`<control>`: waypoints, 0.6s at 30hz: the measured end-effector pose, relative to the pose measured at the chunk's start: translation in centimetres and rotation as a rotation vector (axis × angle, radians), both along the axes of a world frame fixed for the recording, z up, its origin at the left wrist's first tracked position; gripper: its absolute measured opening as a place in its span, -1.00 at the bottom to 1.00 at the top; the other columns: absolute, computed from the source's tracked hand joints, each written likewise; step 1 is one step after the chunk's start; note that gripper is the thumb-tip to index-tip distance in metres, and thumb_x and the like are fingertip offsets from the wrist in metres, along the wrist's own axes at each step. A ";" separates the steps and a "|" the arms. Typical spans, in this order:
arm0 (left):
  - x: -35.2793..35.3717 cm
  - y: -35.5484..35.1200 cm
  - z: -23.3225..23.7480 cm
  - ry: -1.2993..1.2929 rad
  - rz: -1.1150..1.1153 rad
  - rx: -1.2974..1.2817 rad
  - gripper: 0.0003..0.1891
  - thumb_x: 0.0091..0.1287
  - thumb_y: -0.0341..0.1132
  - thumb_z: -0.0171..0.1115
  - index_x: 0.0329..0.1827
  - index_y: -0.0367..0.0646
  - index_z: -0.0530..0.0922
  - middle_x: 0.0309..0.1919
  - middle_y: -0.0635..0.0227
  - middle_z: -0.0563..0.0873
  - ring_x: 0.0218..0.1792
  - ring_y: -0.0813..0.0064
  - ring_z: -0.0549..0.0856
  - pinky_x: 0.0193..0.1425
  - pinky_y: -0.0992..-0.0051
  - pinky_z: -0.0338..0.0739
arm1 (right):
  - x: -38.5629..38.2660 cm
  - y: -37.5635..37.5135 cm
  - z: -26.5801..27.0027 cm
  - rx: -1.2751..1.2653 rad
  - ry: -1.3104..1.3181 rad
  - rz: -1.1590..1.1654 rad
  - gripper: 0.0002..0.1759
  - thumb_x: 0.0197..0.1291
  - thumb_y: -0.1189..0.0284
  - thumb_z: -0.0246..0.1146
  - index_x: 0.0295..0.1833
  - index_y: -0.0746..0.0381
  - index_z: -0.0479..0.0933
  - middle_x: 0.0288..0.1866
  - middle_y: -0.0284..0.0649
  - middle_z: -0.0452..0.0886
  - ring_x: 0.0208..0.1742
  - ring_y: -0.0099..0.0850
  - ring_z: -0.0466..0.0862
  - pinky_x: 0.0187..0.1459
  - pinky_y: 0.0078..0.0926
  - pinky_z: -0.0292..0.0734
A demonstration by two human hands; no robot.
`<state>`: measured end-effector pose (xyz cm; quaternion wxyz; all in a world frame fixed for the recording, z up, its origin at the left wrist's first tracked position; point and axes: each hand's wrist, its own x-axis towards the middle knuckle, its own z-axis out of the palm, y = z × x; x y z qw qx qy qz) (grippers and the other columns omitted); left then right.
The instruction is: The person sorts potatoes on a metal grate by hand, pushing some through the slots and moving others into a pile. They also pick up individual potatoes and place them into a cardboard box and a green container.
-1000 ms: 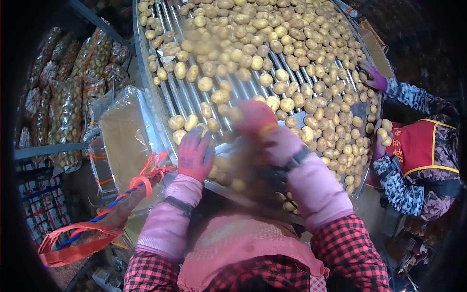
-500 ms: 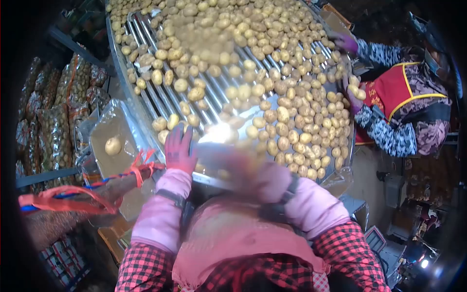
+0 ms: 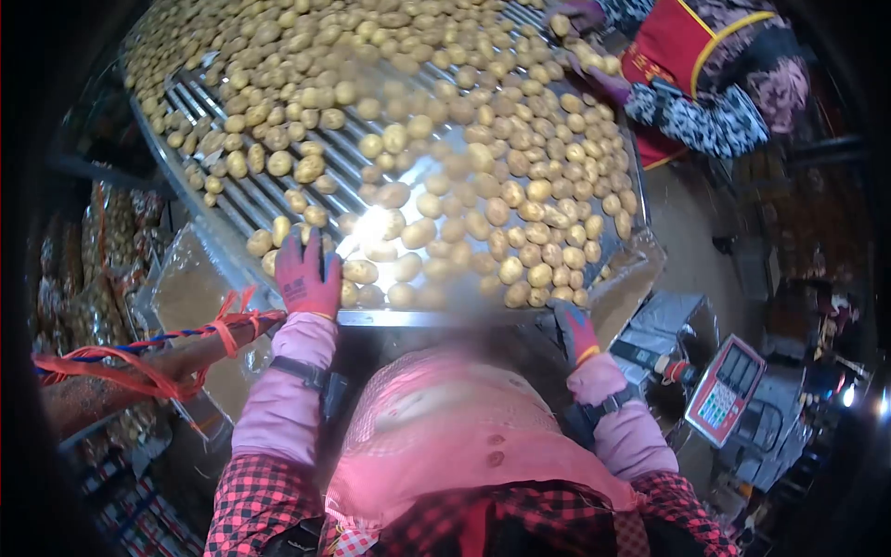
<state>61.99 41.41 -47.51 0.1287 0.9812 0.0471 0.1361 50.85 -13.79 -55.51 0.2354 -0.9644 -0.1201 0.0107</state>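
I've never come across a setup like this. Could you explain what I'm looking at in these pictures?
There is no robot here: a person works with their own two gloved hands. All the pictures come from one camera worn on that person's head, looking forward and down, so the arms reach in from the bottom.

Ahead is a large table, partly made of metal bars, with many potatoes spread over it. The left hand is at its near edge, fingers spread beside potatoes, gripping none that I can see. The right hand is by the near right corner; whether it holds anything is unclear. At upper right is a co-worker.
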 end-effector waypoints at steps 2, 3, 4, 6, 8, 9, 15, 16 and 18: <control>-0.2 -0.3 0.1 0.046 0.017 0.008 -0.37 0.31 -0.08 0.35 0.45 -0.05 0.52 0.46 -0.15 0.41 0.48 -0.14 0.37 0.57 -0.03 0.16 | 0.2 -1.0 -2.4 0.129 0.151 -0.088 -0.67 0.50 0.36 0.13 0.25 0.24 0.57 -0.05 -0.13 0.75 -0.07 -0.21 0.74 0.01 -0.31 0.63; -0.3 -0.3 0.1 0.050 0.016 0.010 -0.37 0.33 -0.06 0.33 0.47 -0.03 0.51 0.47 -0.17 0.39 0.48 -0.14 0.36 0.59 -0.03 0.14 | 0.6 -0.4 -2.2 0.391 0.336 -0.261 -0.67 0.49 0.35 0.14 0.25 0.23 0.58 -0.08 -0.14 0.75 -0.06 -0.24 0.74 0.01 -0.32 0.62; -0.3 -0.2 0.0 0.056 0.012 0.009 -0.37 0.34 -0.06 0.33 0.47 -0.02 0.51 0.47 -0.17 0.39 0.49 -0.14 0.35 0.59 -0.03 0.13 | 1.0 0.3 -2.0 0.612 0.465 -0.460 -0.66 0.48 0.35 0.16 0.25 0.21 0.59 -0.10 -0.15 0.75 -0.06 -0.27 0.73 0.01 -0.33 0.61; -0.1 -0.1 -0.1 0.066 -0.001 0.009 -0.38 0.35 -0.05 0.31 0.47 -0.02 0.51 0.48 -0.17 0.38 0.49 -0.13 0.35 0.60 -0.03 0.12 | 0.4 -0.4 -3.2 0.518 0.454 -0.416 -0.64 0.43 0.39 0.18 0.27 0.19 0.59 0.07 -0.08 0.71 0.09 -0.13 0.71 0.15 -0.23 0.60; 0.0 -0.3 -0.2 0.075 0.007 0.039 -0.38 0.34 -0.05 0.31 0.46 -0.02 0.52 0.47 -0.17 0.39 0.49 -0.12 0.36 0.59 -0.03 0.14 | 0.2 -0.3 -3.4 0.455 0.420 -0.444 -0.66 0.41 0.35 0.21 0.22 0.19 0.63 0.16 -0.06 0.70 0.17 -0.07 0.70 0.21 -0.18 0.59; -0.1 -0.1 -0.5 0.072 0.002 0.051 -0.39 0.34 -0.05 0.31 0.45 -0.02 0.52 0.47 -0.17 0.40 0.49 -0.12 0.36 0.58 -0.02 0.15 | 0.8 2.0 1.4 0.363 0.376 -0.501 -0.66 0.40 0.32 0.24 0.20 0.19 0.65 0.14 -0.06 0.71 0.16 -0.08 0.70 0.21 -0.18 0.59; 0.4 -0.7 -0.5 0.029 -0.002 0.130 -0.42 0.32 -0.09 0.33 0.41 -0.02 0.55 0.44 -0.10 0.45 0.43 -0.11 0.43 0.52 -0.03 0.24 | 0.8 0.5 -2.3 0.603 0.269 -0.514 -0.63 0.32 0.36 0.37 0.17 0.29 0.68 0.07 -0.18 0.77 0.05 -0.35 0.74 0.12 -0.34 0.62; 0.8 -0.9 -0.4 -0.123 -0.123 0.054 -0.45 0.33 -0.15 0.32 0.40 -0.04 0.56 0.43 -0.04 0.49 0.40 -0.11 0.45 0.50 0.00 0.29 | 0.9 0.2 -2.8 0.697 0.293 -0.510 -0.63 0.31 0.36 0.40 0.16 0.30 0.69 0.06 -0.20 0.78 0.04 -0.39 0.74 0.11 -0.37 0.62; 1.3 -4.7 3.0 -0.133 -0.315 -0.033 -0.46 0.32 -0.22 0.32 0.40 -0.04 0.56 0.42 -0.02 0.50 0.39 -0.08 0.48 0.49 0.07 0.33 | 2.2 2.2 0.1 0.963 0.479 -0.561 -0.65 0.31 0.41 0.40 0.15 0.32 0.70 0.03 -0.25 0.79 -0.01 -0.47 0.74 0.07 -0.42 0.63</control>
